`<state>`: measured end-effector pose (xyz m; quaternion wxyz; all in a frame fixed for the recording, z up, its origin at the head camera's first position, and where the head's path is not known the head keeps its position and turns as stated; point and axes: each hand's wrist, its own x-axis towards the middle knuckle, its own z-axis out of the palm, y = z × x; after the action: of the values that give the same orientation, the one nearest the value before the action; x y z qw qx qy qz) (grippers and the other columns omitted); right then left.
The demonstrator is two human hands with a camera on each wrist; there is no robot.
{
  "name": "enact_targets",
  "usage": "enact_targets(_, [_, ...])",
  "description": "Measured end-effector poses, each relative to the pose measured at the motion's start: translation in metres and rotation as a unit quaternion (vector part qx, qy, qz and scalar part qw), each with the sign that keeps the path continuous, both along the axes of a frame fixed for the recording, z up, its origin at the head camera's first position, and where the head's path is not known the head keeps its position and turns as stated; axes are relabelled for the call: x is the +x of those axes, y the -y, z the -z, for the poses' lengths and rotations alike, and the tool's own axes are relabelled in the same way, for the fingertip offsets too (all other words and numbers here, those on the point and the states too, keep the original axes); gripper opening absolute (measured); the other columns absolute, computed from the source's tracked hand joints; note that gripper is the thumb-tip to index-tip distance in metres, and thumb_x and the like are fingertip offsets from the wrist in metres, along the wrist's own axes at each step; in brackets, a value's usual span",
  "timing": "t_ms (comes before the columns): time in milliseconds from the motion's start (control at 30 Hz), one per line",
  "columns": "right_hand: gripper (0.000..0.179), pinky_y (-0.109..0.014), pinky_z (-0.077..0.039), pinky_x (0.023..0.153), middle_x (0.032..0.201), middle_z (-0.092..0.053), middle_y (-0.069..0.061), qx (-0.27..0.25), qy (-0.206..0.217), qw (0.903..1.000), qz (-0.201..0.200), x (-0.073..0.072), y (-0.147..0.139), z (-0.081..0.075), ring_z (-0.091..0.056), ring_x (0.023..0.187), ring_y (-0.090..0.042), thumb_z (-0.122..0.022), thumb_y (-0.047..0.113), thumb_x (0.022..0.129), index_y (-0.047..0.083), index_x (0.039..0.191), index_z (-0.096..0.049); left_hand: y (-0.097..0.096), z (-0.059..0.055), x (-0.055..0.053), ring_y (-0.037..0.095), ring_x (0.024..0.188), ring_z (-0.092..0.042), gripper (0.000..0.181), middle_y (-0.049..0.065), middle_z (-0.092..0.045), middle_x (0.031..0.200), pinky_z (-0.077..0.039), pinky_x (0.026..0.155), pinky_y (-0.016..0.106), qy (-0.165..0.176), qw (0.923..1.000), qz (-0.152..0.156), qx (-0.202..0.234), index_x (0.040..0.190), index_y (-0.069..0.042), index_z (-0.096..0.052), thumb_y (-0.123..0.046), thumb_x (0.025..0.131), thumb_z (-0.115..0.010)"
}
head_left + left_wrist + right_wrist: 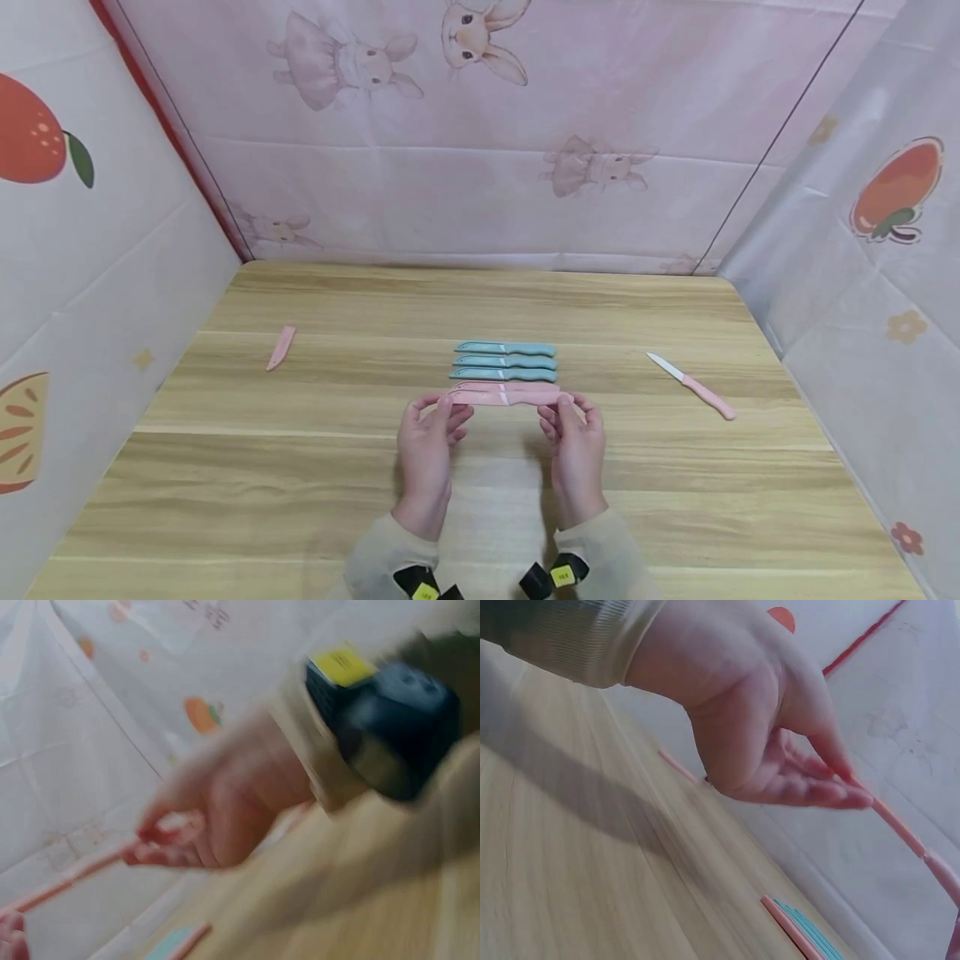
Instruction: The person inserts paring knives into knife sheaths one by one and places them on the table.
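A pink sheathed knife [487,399] spans both hands, level and raised off the table. My left hand [426,454] pinches its sheath end between thumb and fingers. At the handle end, my right hand [578,458] pinches in the same way. Just beyond it lies another pink sheathed knife [531,386], partly hidden. Three blue-green sheathed knives [504,362] lie behind that one, side by side in a row. The right wrist view shows the held knife [900,829] apart from the row below. Motion blurs the left hand [232,795] in the left wrist view.
A loose pink sheath [281,348] lies at the table's left. An unsheathed knife with a pink handle [708,397] lies at the right, its blade pointing back and left. Printed cloth walls [480,208] enclose the wooden table [262,483] at the back and both sides.
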<state>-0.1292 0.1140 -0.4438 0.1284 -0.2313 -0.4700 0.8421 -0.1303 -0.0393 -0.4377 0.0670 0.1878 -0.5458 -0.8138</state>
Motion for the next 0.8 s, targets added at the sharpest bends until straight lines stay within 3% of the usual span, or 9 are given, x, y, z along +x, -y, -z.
enact_targets(67, [0.021,-0.019,-0.054,0.064,0.079,-0.067,-0.003,0.007,0.006,0.9999,0.006,-0.002,-0.001,0.001,-0.066,0.069,-0.009,-0.053,0.011,0.096,0.004,0.109,-0.038,0.000,0.002,-0.001,0.021,0.075,-0.069,0.019,0.017,-0.069,0.086,-0.056,0.061,0.029,-0.008,0.9995,-0.029,-0.006,0.102,0.000,-0.049,-0.013,0.093,-0.059])
enact_targets(167, [0.019,-0.020,-0.054,0.064,0.078,-0.069,-0.004,0.012,0.018,0.9997,0.013,-0.004,-0.003,0.004,-0.067,0.069,-0.010,-0.055,0.008,0.094,0.005,0.104,-0.040,0.001,0.005,-0.002,0.023,0.079,-0.069,0.019,0.018,-0.069,0.090,-0.057,0.064,0.033,-0.016,0.9989,-0.036,-0.026,0.101,0.002,-0.053,-0.014,0.093,-0.059])
enact_targets(233, [0.019,-0.022,-0.055,0.066,0.082,-0.070,-0.005,0.020,0.034,0.9992,0.010,-0.004,-0.006,0.006,-0.067,0.072,-0.011,-0.055,0.010,0.094,0.004,0.106,-0.041,0.003,0.008,-0.003,0.023,0.082,-0.069,0.022,0.018,-0.069,0.095,-0.057,0.067,0.035,-0.021,0.9981,-0.020,-0.054,0.105,0.004,-0.057,-0.015,0.094,-0.058])
enact_targets(333, [0.026,-0.027,-0.055,0.074,0.096,-0.069,-0.009,0.043,0.056,0.9973,-0.019,-0.004,-0.011,0.009,-0.068,0.083,-0.014,-0.052,0.013,0.096,0.003,0.117,-0.040,0.007,0.010,-0.004,0.021,0.084,-0.069,0.032,0.014,-0.070,0.095,-0.056,0.071,0.038,-0.022,0.9910,0.042,-0.125,0.121,0.001,-0.056,-0.017,0.095,-0.055])
enact_targets(433, [0.039,-0.030,-0.054,0.078,0.107,-0.065,-0.014,0.075,0.075,0.9907,-0.085,-0.003,-0.017,0.011,-0.066,0.091,-0.019,-0.047,0.014,0.098,0.004,0.132,-0.033,0.013,0.008,-0.006,0.019,0.076,-0.069,0.044,0.009,-0.071,0.084,-0.056,0.067,0.038,-0.020,0.9697,0.132,-0.204,0.137,-0.001,-0.042,-0.018,0.097,-0.051])
enact_targets(600, [0.062,-0.028,-0.054,0.070,0.102,-0.066,-0.015,0.110,0.113,0.9633,-0.217,-0.004,-0.025,0.015,-0.067,0.085,-0.019,-0.041,0.013,0.095,0.003,0.147,-0.009,0.022,0.005,-0.011,0.020,0.057,-0.064,0.056,0.008,-0.065,0.063,-0.054,0.056,0.039,-0.004,0.9278,0.259,-0.269,0.143,0.006,-0.024,-0.013,0.095,-0.044])
enact_targets(700, [0.065,-0.028,-0.054,0.067,0.097,-0.067,-0.014,0.120,0.124,0.9507,-0.258,-0.005,-0.027,0.017,-0.067,0.081,-0.019,-0.039,0.013,0.097,0.001,0.147,0.000,0.028,0.007,-0.016,0.020,0.053,-0.061,0.061,0.006,-0.063,0.059,-0.054,0.054,0.037,0.015,0.9011,0.317,-0.296,0.143,0.009,-0.017,-0.013,0.093,-0.043])
enact_targets(800, [0.064,-0.029,-0.054,0.066,0.096,-0.067,-0.014,0.143,0.118,0.9418,-0.280,-0.006,-0.028,0.019,-0.067,0.082,-0.021,-0.039,0.013,0.097,0.000,0.147,-0.002,0.034,0.011,-0.022,0.016,0.048,-0.057,0.063,0.003,-0.059,0.055,-0.050,0.048,0.030,0.025,0.8718,0.363,-0.328,0.142,0.012,-0.015,-0.015,0.093,-0.043])
